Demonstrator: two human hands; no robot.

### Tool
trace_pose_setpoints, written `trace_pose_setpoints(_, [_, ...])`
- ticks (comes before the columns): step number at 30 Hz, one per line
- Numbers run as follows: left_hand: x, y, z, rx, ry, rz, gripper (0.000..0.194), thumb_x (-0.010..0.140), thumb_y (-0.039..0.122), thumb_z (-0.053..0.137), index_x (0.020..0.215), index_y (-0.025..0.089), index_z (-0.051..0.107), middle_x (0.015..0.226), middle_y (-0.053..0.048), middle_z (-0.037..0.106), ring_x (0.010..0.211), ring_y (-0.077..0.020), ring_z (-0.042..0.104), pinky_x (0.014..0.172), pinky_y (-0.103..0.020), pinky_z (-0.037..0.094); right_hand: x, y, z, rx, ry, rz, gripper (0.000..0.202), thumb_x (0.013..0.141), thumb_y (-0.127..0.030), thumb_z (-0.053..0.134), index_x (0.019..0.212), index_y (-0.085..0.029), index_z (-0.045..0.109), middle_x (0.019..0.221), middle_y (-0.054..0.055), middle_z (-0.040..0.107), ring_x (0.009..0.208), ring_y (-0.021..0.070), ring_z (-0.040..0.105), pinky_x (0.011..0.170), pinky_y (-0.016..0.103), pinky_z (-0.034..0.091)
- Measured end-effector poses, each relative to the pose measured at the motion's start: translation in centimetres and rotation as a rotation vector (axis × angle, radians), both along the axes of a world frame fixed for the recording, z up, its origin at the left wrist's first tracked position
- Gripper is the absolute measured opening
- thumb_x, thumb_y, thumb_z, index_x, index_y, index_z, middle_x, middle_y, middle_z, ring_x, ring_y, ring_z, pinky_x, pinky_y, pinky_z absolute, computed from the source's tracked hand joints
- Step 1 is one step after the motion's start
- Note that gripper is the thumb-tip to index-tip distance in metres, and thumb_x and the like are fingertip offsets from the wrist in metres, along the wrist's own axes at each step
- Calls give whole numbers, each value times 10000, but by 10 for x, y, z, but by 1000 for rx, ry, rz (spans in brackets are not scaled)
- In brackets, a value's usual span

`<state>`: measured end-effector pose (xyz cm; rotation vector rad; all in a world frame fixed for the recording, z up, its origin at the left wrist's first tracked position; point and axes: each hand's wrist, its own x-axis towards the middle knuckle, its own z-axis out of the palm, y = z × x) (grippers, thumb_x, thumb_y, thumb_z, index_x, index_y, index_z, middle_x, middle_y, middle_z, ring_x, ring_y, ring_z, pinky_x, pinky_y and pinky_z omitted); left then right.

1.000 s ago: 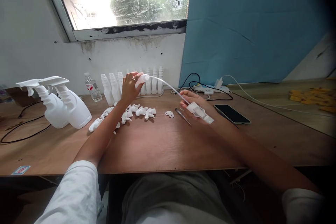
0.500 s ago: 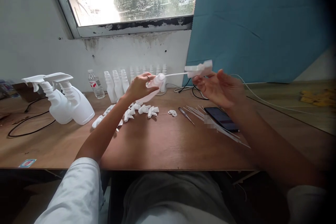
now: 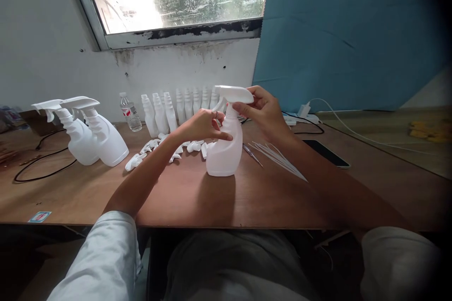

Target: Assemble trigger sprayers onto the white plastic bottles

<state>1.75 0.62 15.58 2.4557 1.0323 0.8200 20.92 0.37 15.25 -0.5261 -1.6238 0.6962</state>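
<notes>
Left hand (image 3: 205, 124) pinches the neck of the bottle (image 3: 223, 150) standing mid-desk, right hand (image 3: 263, 110) grips the trigger head (image 3: 233, 94) on top; a skewed head could cross-thread or tip it.

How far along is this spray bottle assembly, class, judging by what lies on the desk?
Done: two finished spray bottles stand at the left. In hand: the left hand steadies a bottle upright on the desk while the right hand holds its trigger head on the neck. Left: a row of empty bottles, loose trigger heads and tubes.
</notes>
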Motion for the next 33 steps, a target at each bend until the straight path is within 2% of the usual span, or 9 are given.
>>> trace_pose_setpoints(4, [-3, 1, 1, -94, 33, -34, 407, 627, 451, 794, 798, 152, 577, 608, -1, 638, 518, -117, 578, 479, -228, 425, -6, 3, -10, -38, 15, 73, 279, 760, -382, 746, 920, -204, 602, 832, -2, 602, 787, 141, 589, 653, 257, 511])
trace_pose_setpoints(10, [-25, 3, 13, -162, 123, -189, 419, 700, 444, 744, 1001, 177, 627, 848, -52, 702, 756, -180, 678, 565, -234, 520, -10, 5, -17, -95, 14, 141, 364, 731, -421, 762, 969, -172, 644, 872, 28, 653, 804, 172, 621, 673, 292, 532])
trace_pose_setpoints(13, [-33, 0, 23, -6, -38, -193, 469, 746, 413, 718, 1149, 202, 602, 1025, -70, 676, 905, -192, 672, 648, -235, 559, -14, 3, -19, -155, 53, 246, 382, 742, -425, 757, 1002, -178, 626, 893, 40, 665, 783, 171, 636, 674, 308, 548])
trace_pose_setpoints(15, [-33, -4, 28, 126, -195, -147, 454, 801, 414, 673, 1206, 224, 588, 1064, -64, 655, 920, -175, 666, 684, -234, 568, -17, 3, -21, -221, 63, 343, 392, 762, -457, 736, 1008, -179, 610, 896, 52, 666, 770, 172, 646, 683, 323, 562])
trace_pose_setpoints(18, [-26, -10, 29, 236, -346, -73, 349, 871, 417, 606, 1162, 226, 629, 973, -42, 658, 821, -133, 669, 676, -229, 568, -21, 3, -27, -282, 66, 463, 392, 783, -490, 707, 991, -177, 596, 898, 62, 661, 755, 172, 651, 654, 317, 569])
trace_pose_setpoints(21, [-20, -12, 27, 278, -383, -32, 274, 876, 397, 614, 1064, 209, 680, 868, -27, 659, 700, -106, 653, 645, -237, 564, -21, 5, -32, -287, 83, 539, 365, 809, -472, 678, 1007, -178, 588, 915, 67, 657, 787, 181, 651, 645, 312, 567])
trace_pose_setpoints(27, [-20, -9, 24, 296, -397, -14, 226, 861, 316, 649, 1045, 191, 691, 844, -31, 662, 623, -92, 620, 596, -247, 554, -23, 8, -37, -264, 117, 439, 395, 755, -393, 749, 1016, -217, 511, 898, 27, 645, 747, 157, 635, 606, 282, 552])
trace_pose_setpoints(31, [-21, -11, 25, 294, -386, -20, 217, 860, 306, 651, 1032, 182, 699, 840, -33, 663, 602, -80, 604, 588, -239, 542, -26, 5, -35, -272, 121, 465, 463, 789, -494, 685, 1105, -251, 448, 867, 9, 636, 731, 158, 633, 594, 288, 547])
trace_pose_setpoints(33, [-21, -11, 25, 286, -383, -23, 225, 857, 322, 654, 1028, 184, 703, 841, -35, 665, 595, -77, 600, 585, -235, 537, -27, 4, -35, -279, 124, 434, 508, 775, -481, 707, 1137, -258, 428, 839, -2, 633, 705, 152, 630, 580, 276, 539])
